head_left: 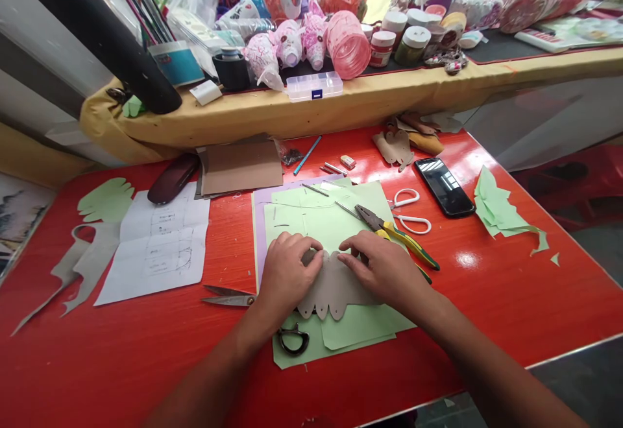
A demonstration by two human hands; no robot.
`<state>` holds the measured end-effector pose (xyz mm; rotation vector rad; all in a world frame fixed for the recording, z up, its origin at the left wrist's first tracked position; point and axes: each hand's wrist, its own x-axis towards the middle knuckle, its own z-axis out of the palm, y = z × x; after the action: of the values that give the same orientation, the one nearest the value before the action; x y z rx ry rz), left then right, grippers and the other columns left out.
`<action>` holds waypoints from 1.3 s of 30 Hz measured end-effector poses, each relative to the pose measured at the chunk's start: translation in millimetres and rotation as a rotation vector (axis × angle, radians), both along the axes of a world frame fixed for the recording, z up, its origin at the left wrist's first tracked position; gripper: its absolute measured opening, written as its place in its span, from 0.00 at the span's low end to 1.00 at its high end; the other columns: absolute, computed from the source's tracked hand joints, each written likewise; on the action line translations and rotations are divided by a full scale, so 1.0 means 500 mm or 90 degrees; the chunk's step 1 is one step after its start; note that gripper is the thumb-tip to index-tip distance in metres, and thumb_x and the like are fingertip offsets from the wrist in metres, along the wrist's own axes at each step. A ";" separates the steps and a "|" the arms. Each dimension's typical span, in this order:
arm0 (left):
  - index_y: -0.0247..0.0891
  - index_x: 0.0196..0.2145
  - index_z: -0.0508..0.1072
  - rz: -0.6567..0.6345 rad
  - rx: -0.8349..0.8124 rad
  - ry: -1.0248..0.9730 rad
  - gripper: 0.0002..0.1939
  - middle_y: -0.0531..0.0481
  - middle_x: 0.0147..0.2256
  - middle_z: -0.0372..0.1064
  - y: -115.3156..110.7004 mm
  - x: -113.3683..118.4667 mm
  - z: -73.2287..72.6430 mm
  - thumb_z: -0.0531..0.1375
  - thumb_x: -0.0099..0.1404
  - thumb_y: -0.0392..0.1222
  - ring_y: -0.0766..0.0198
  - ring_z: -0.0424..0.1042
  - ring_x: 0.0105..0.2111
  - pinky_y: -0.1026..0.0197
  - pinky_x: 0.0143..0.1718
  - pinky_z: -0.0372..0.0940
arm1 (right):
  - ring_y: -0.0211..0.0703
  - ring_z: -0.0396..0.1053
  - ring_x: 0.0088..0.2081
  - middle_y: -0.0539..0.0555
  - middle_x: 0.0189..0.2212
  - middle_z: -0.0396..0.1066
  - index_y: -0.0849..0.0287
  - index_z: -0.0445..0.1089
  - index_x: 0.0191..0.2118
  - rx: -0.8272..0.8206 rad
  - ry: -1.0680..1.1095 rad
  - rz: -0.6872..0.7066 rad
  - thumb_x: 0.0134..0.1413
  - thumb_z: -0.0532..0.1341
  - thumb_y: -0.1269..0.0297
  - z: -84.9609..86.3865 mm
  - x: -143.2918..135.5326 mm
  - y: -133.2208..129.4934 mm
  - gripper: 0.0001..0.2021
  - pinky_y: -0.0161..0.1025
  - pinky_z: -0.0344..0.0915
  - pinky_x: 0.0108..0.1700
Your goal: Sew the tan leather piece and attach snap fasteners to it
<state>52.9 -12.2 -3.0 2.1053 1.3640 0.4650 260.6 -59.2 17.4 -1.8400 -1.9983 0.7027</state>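
A grey-brown cut piece (327, 290), perhaps leather, with rounded lobes and small holes along its near edge, lies over green paper sheets (360, 331). My left hand (292, 266) pinches its upper left edge between thumb and fingers. On the upper right edge, my right hand (377, 262) pinches the same piece, its thumb and index finger close together. Dark-handled scissors (228, 296) lie partly under my left hand and the piece. Yellow-and-green pliers (409, 243) rest just beyond my right hand, beside white-handled scissors (411, 211).
A black phone (444, 187) and green paper scraps (501, 207) lie to the right. Leftward are a sketched white sheet (163, 253), a dark glasses case (174, 179) and grey offcuts (92, 259). Jars (382, 48) and crafts crowd the shelf behind the red table (491, 298).
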 end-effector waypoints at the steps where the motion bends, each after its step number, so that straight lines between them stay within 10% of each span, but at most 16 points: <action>1: 0.44 0.37 0.79 -0.001 0.004 0.003 0.05 0.52 0.35 0.77 0.000 0.000 -0.001 0.62 0.70 0.40 0.55 0.67 0.41 0.50 0.45 0.60 | 0.47 0.75 0.40 0.54 0.41 0.78 0.55 0.77 0.47 0.007 -0.005 0.007 0.69 0.63 0.59 0.000 -0.005 0.004 0.08 0.40 0.63 0.40; 39: 0.45 0.35 0.77 -0.016 -0.011 0.019 0.05 0.51 0.35 0.76 0.005 -0.003 0.001 0.62 0.70 0.40 0.52 0.68 0.42 0.49 0.45 0.62 | 0.43 0.71 0.35 0.53 0.38 0.77 0.55 0.75 0.41 -0.053 0.017 0.000 0.66 0.63 0.65 -0.011 -0.041 0.021 0.03 0.39 0.58 0.35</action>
<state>51.5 -9.6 -2.3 2.1210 1.3526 0.4118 240.1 -48.7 11.8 -1.8681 -1.9796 0.8179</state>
